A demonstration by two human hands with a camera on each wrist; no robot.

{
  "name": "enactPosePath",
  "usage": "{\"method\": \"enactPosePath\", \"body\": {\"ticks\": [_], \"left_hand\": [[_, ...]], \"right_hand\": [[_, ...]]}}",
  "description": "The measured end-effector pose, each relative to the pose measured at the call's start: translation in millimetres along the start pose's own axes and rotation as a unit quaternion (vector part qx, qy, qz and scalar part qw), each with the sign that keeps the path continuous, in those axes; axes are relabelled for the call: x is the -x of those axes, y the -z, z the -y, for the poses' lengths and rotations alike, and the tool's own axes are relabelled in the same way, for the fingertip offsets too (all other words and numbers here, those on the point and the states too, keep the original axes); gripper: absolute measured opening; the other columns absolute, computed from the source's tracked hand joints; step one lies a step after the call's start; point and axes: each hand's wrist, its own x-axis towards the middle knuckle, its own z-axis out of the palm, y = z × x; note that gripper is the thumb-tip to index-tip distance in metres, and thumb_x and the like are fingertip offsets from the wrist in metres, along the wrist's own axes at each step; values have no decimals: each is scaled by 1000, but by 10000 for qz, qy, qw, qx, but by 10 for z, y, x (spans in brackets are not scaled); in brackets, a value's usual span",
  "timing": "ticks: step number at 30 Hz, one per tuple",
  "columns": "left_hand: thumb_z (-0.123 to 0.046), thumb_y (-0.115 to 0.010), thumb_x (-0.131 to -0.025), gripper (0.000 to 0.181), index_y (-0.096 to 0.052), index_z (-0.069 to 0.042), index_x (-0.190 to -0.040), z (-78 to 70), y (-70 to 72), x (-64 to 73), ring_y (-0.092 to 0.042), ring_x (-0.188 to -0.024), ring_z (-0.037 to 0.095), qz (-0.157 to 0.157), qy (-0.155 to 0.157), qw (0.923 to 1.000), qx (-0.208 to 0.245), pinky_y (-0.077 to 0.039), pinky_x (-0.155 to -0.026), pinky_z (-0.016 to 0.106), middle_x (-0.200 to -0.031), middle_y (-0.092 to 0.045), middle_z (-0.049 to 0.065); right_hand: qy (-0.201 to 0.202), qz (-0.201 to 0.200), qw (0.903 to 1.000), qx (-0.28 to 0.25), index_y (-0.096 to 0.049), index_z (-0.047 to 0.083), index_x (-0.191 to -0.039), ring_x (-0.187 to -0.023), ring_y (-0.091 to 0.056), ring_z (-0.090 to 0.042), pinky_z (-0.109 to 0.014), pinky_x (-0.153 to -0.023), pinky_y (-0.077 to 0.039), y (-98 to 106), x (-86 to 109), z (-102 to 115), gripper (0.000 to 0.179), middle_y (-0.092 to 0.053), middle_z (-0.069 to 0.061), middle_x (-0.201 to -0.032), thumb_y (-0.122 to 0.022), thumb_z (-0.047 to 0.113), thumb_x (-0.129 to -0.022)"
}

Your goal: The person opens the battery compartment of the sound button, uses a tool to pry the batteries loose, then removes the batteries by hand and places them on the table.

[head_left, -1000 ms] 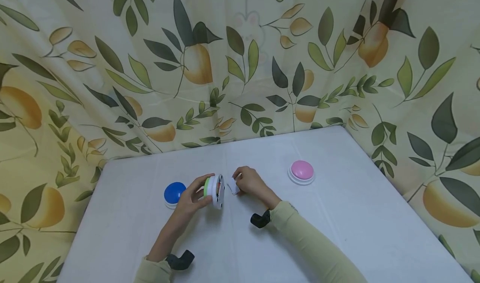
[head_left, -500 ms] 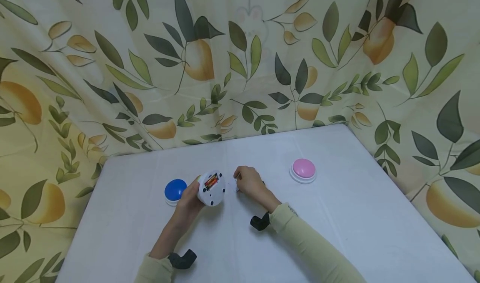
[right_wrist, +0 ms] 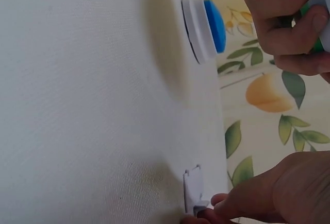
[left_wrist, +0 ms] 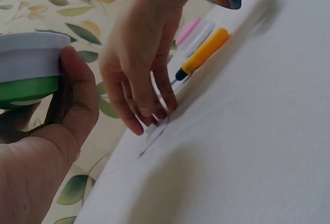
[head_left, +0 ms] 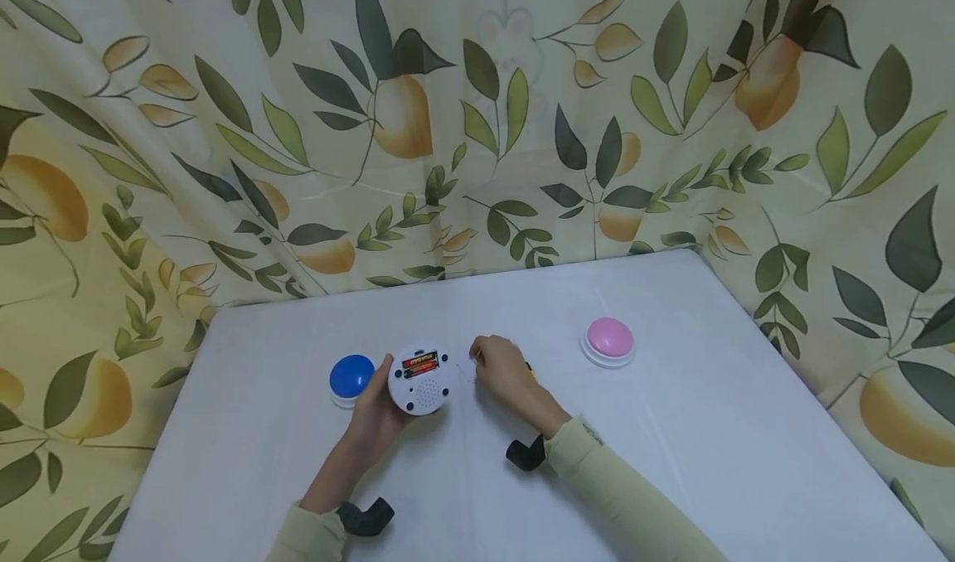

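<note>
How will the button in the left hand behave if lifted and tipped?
The button is probably stiff: its case shows no bend in the left hand. It may feel heavy for its size, with batteries inside. Those sit uncovered, so they might drop out.

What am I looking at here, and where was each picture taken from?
No robot: these are a person's bare hands. The wide view comes from a camera worn on the head; the closer views come from cameras worn on each wrist. The left hand holds a round white-and-green device, its underside showing red-and-black batteries. The right hand appears to pinch a small white plastic piece. On the white-covered table are a blue-topped round button, a pink-topped round button and an orange-and-black rod-shaped tool.
</note>
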Motion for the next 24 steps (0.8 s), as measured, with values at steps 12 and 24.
{"method": "enactPosePath", "body": {"ticks": [12,24], "left_hand": [[-66,-23,-108,75,-23,-15,-164,36,-54,-2,-63,-126,21,26,88,9998,188,-57,-101,47,-156,-47,13],[-66,-25,-108,69,-26,-22,-162,65,-56,-3,-60,-129,23,47,187,9973,707,-55,-101,45,-152,-50,6]], "right_hand": [[77,-721,9949,696,-71,-3,-113,-94,-69,-33,-43,-78,-58,224,340,-59,23,-72,-19,-106,-60,-4,-93],[-486,-501,9909,1149,-67,-3,-126,-107,-60,-40,-50,-81,-59,268,511,-168,35,-66,-24,-118,-71,6,-93]]}}
